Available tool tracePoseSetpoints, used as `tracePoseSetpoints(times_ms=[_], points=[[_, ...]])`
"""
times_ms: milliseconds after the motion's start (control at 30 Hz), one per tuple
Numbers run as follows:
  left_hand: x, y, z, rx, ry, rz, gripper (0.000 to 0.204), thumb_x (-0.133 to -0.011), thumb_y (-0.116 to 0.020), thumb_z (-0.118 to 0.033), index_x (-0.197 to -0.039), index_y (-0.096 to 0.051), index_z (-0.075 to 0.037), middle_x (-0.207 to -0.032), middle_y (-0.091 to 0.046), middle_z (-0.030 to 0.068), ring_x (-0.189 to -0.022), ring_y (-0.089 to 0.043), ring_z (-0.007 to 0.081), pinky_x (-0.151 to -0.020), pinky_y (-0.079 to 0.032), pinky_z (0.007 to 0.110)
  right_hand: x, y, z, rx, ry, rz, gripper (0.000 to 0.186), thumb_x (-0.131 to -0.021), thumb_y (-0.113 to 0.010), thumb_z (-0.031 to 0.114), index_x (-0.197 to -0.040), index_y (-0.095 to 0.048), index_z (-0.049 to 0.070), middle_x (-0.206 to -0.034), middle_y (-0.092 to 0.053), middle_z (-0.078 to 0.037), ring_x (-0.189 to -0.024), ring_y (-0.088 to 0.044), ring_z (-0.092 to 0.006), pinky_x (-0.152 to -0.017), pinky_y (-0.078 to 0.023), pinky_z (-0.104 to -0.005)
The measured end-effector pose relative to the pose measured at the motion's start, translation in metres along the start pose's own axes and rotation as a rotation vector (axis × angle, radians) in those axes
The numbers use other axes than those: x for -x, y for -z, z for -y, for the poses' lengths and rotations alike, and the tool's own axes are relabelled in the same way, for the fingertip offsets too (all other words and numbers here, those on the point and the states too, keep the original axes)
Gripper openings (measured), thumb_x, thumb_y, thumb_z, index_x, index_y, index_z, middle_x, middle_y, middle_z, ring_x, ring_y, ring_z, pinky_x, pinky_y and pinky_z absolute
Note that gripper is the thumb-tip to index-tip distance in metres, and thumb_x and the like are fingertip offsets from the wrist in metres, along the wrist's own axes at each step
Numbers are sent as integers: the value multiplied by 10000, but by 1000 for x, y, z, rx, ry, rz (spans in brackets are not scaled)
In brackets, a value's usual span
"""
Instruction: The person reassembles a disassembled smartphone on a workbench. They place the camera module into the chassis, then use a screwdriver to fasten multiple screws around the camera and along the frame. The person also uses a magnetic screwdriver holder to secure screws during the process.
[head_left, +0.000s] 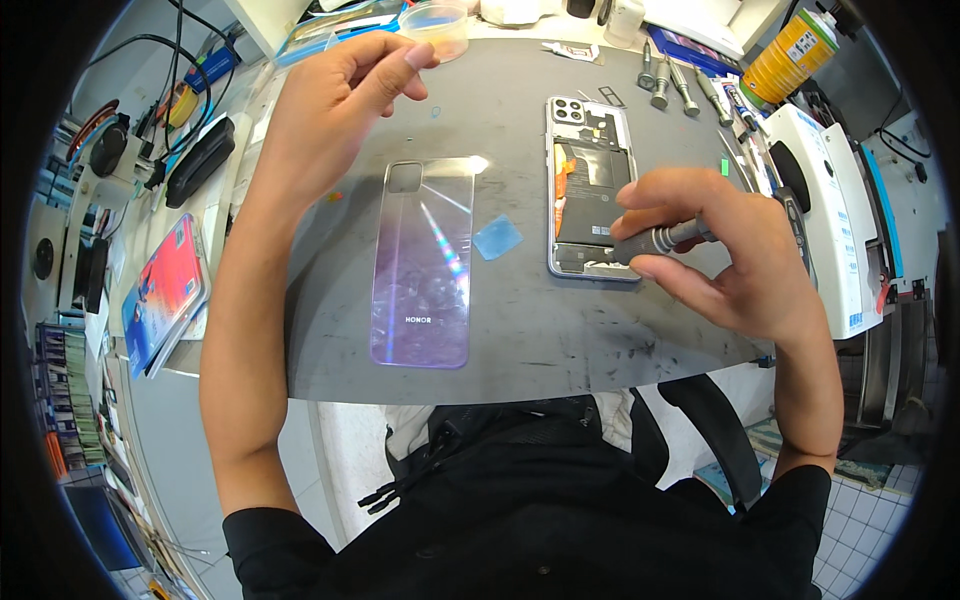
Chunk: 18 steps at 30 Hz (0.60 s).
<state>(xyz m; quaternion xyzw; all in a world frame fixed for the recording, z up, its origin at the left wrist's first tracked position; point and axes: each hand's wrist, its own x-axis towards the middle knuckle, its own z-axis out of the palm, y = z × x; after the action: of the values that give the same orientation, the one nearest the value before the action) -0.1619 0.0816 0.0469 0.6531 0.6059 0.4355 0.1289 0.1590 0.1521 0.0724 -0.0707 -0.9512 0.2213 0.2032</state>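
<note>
My right hand (745, 250) grips a grey screwdriver (658, 241) between thumb and fingers. The tool lies across the lower right side of an opened smartphone (600, 170), whose black battery, orange flex cable and camera block are exposed. Its tip is hard to make out. My left hand (345, 95) is raised at the upper left, thumb and fingertips pinched together beside a clear plastic cup (445, 40). Whatever that pinch holds is too small to see. A shiny purple phone back cover (420, 270) lies left of the phone, with a small blue sheet (497, 238) between them.
Several screwdrivers (683, 90) stand or lie at the back right, near a yellow spray can (790, 60) and a white box (815, 210). A small tube (572, 51) lies at the back of the grey mat (540, 340). Boxed packages (165, 290) sit at left.
</note>
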Motion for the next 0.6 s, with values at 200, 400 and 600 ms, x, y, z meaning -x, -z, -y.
tracePoseSetpoints(times_ms=[200,400,600], points=[[1,-4,14,-183,34,-32,260,-961,-681,-322,-1031,-736,-77,-821,-713,41,-697,-631,124,-618,-463,289,-6,-2,3,12,62,67,487,-789,-806,15,-1227,-599,68,-1099,-718,-99,-939,-740,-215,-727,-607,-309],[4,5,24,-554,80,37,216,-877,-666,-147,-1077,-749,-153,-1039,-753,45,-867,-724,258,-740,-564,404,-17,13,21,359,-201,274,480,-738,-872,162,-1132,-615,69,-1005,-691,-131,-888,-721,-244,-756,-580,-317],[4,7,23,-655,31,114,202,-860,-680,-152,-1045,-759,-155,-979,-754,60,-913,-709,287,-769,-551,437,-12,-2,11,285,51,-14,446,-767,-857,291,-1072,-606,82,-811,-665,-60,-698,-692,-206,-613,-503,-302]])
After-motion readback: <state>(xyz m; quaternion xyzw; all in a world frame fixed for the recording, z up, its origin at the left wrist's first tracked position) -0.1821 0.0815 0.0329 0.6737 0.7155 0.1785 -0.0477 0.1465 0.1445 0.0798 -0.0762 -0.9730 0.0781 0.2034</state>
